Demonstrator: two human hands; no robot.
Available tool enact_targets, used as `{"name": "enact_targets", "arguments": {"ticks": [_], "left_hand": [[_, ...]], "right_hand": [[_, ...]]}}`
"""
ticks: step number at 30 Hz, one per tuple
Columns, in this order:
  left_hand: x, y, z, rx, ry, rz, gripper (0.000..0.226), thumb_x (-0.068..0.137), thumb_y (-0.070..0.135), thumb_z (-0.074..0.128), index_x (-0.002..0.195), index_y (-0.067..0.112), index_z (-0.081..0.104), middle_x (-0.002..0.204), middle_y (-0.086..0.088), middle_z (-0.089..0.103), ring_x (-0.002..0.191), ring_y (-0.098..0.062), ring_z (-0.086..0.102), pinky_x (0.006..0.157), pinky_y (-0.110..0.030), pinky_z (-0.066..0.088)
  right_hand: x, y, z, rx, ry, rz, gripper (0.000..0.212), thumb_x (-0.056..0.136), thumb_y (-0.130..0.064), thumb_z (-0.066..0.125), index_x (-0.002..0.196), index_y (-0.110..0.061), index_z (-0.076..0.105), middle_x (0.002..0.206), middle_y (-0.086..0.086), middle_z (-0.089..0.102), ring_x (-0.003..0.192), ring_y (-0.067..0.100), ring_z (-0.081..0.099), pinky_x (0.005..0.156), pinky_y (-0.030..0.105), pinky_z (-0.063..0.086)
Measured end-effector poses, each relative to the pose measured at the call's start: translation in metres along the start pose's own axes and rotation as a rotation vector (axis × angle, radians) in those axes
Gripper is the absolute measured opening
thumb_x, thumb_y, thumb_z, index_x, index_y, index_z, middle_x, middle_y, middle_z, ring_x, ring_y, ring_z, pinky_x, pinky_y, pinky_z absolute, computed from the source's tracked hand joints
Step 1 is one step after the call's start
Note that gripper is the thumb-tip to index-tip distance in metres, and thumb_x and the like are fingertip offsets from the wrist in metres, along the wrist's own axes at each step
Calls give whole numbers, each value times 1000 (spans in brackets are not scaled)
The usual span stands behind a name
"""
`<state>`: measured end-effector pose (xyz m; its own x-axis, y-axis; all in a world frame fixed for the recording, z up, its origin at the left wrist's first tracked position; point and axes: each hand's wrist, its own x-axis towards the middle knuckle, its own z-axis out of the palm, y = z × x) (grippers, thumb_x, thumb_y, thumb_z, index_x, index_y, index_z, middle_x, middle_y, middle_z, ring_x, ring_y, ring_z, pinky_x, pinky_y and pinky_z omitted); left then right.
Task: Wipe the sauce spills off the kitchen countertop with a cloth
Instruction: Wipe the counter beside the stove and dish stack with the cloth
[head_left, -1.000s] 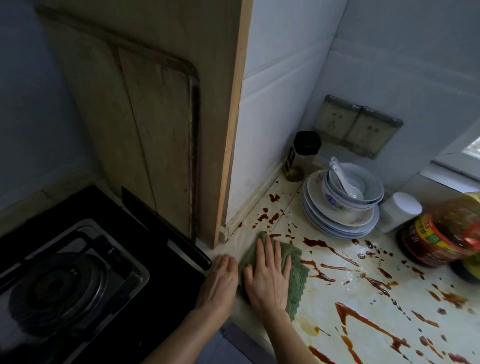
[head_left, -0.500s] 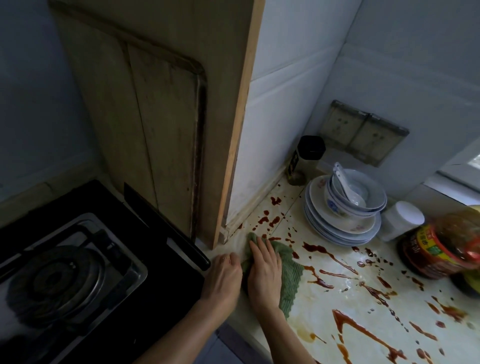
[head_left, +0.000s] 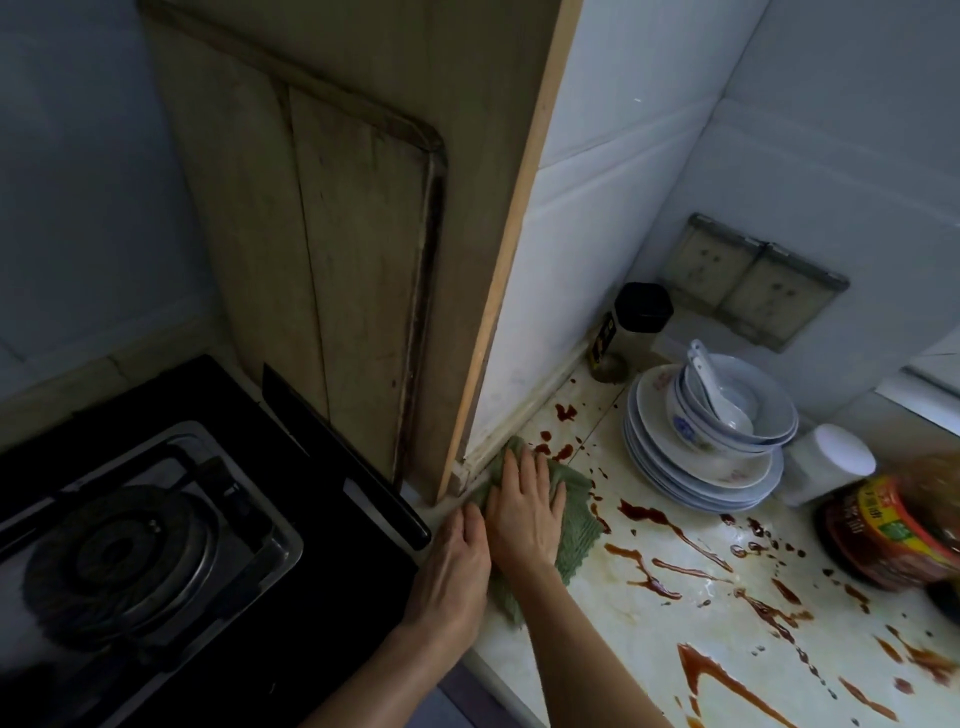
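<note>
Right hand (head_left: 524, 512): fingers straight and together, palm flat, pressing down on the cloth (head_left: 579, 527). Cloth: green, rumpled, lying on the counter (head_left: 623, 649) at its left end, in the corner where the wall skirting meets an upright wooden panel (head_left: 519, 234); its top and right edges show past the hand. Left hand (head_left: 457, 566): just beside the right, resting on the counter's left edge by the stove (head_left: 156, 530), fingers relaxed, gripping nothing that can be seen; whether it touches the cloth cannot be told. Sauce spills (head_left: 675, 532): dark red-brown. A few small blots (head_left: 563, 452) sit just beyond the right fingertips, toward the wall. The bulk lies to the right of the cloth, as long streaks running diagonally from near the cloth's right edge toward the front right of the counter. Judgement: the right hand is the nearer and already bears on the cloth, so the next stroke most likely runs rightward along those streaks, with a short push forward for the blots. Hazards to the right: a stack of plates (head_left: 696, 483) with bowls (head_left: 748, 415) on it, near the upper streaks, and a sauce jar (head_left: 893, 530) by the far drips.
</note>
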<state>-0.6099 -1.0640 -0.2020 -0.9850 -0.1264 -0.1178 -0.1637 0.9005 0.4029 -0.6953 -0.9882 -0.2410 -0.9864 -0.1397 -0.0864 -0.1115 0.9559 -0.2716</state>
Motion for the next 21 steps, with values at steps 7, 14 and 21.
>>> {"name": "enact_targets", "arguments": {"ticks": [7,14,21], "left_hand": [[8,3,-3,13,23,18,59,97,5,41,148,6,12,154,-9,21,140,-16,28,111,-21,26],[15,9,-1,6,-9,45,64,96,-1,38,150,6,4,158,-11,10,146,-17,16,115,-24,22],[16,4,8,16,-87,61,60,96,-5,32,150,6,8,159,-13,8,146,-23,15,117,-30,20]], "right_hand": [[-22,3,9,-77,-38,-111,59,101,-46,20,153,-28,-2,160,-5,-14,145,16,-21,117,51,-9],[5,6,-2,-122,-63,-49,61,100,-47,17,153,-23,-2,161,-1,-10,146,20,-16,116,54,-11],[-26,37,0,-56,24,111,57,101,-42,11,153,-23,-4,161,-2,-12,146,16,-17,117,46,-14]]}}
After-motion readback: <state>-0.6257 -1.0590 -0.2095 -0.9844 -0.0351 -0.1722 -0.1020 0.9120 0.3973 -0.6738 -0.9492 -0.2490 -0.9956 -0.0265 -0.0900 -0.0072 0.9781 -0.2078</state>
